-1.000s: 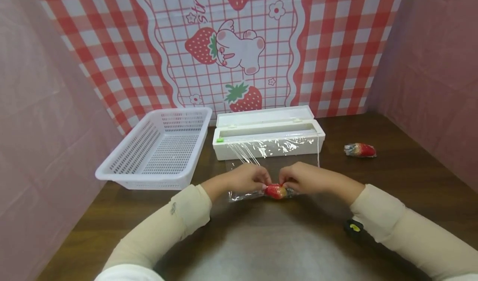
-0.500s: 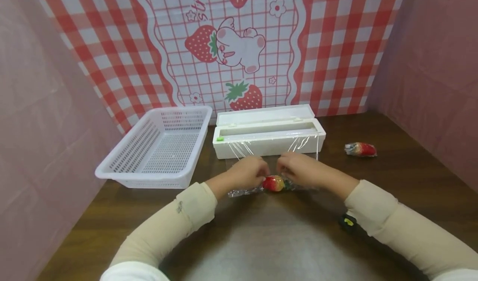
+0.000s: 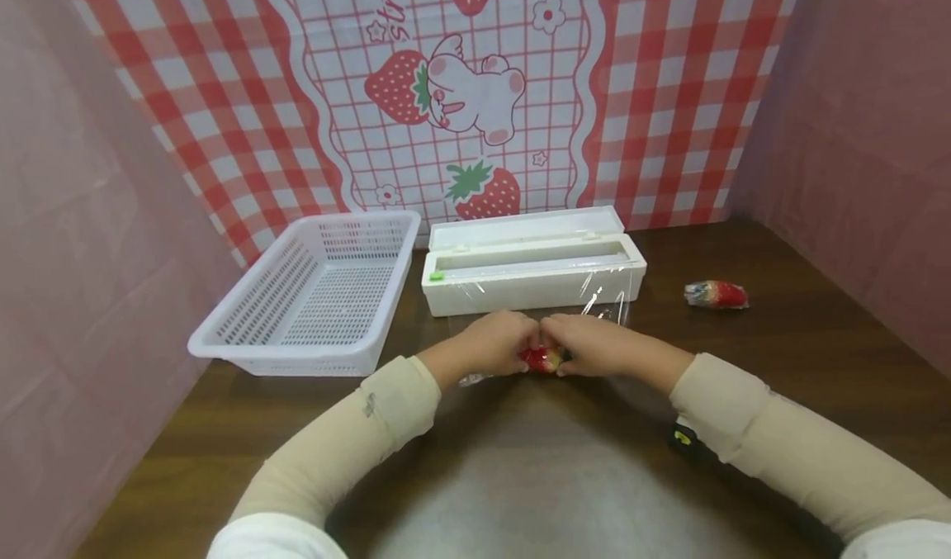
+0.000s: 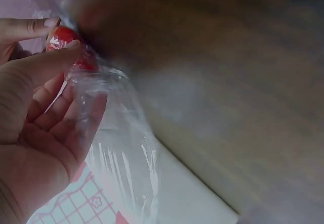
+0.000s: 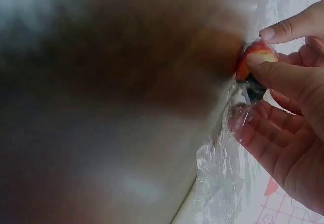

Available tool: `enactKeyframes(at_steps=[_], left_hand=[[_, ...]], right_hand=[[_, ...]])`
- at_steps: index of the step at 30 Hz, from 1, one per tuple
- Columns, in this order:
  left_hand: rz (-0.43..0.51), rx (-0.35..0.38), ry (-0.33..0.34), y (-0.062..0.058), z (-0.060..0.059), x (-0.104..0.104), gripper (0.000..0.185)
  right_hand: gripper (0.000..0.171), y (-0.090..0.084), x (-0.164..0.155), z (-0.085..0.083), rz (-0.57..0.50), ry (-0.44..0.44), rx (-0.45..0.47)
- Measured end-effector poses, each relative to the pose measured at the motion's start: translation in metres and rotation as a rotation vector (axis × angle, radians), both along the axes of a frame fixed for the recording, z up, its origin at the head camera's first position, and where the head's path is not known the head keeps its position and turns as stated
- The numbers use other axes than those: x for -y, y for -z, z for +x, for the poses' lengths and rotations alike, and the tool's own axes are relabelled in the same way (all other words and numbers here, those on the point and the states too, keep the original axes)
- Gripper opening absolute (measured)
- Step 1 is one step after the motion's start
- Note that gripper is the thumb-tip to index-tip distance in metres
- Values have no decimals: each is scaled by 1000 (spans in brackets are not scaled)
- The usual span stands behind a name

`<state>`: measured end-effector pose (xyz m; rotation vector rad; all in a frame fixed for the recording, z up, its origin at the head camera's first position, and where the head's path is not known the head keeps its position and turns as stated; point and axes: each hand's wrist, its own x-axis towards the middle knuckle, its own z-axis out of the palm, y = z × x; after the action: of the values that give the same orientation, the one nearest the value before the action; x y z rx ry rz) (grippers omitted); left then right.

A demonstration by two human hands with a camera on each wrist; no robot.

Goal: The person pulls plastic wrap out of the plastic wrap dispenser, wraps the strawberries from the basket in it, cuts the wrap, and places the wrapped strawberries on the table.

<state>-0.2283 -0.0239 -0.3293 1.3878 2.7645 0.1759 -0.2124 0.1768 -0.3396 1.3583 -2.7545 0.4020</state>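
In the head view my left hand [image 3: 496,343] and right hand [image 3: 594,346] meet over a red-and-yellow strawberry [image 3: 541,362] wrapped in clear film. Thumb and fingers of the left hand pinch its red end in the left wrist view. On the right wrist view, the right thumb presses the strawberry's yellowish side against the fingers, near the dark green leafy end. Cling film [image 4: 121,138] stretches from the strawberry across the fingers, back to the open white cling film box [image 3: 520,299]. The hands cover part of the strawberry in the head view.
A white slotted basket [image 3: 278,351] stands to the left of the box. Another wrapped strawberry [image 3: 717,295] lies at the right on the dark wooden table [image 3: 787,361]. A small black item [image 3: 682,437] shows beneath the right sleeve. A checked strawberry-print cloth [image 3: 669,113] hangs behind.
Both hands have come closer together and moved slightly away from me with the strawberry. The right hand, loosely above it half a second ago, now holds its side. Less loose film shows.
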Motion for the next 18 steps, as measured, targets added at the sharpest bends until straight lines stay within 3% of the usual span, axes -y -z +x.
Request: enactKeyframes(at_steps=[6,8,12,18], left_hand=[[49,210,-5,-6,-20,1,15],[67,228,-1,-6,-26,0,15],[82,135,4,-2,-30,-2,14],[153,-53,-20,-2,-34,-8,12]], right_hand=[[23,-7,-7,-19,-80,32,210],[17,-7,-10,-25,-107,39,251],[5,-4,-12,-34,-108,46,237],[9,-8,-10,-41,-75,44,160]])
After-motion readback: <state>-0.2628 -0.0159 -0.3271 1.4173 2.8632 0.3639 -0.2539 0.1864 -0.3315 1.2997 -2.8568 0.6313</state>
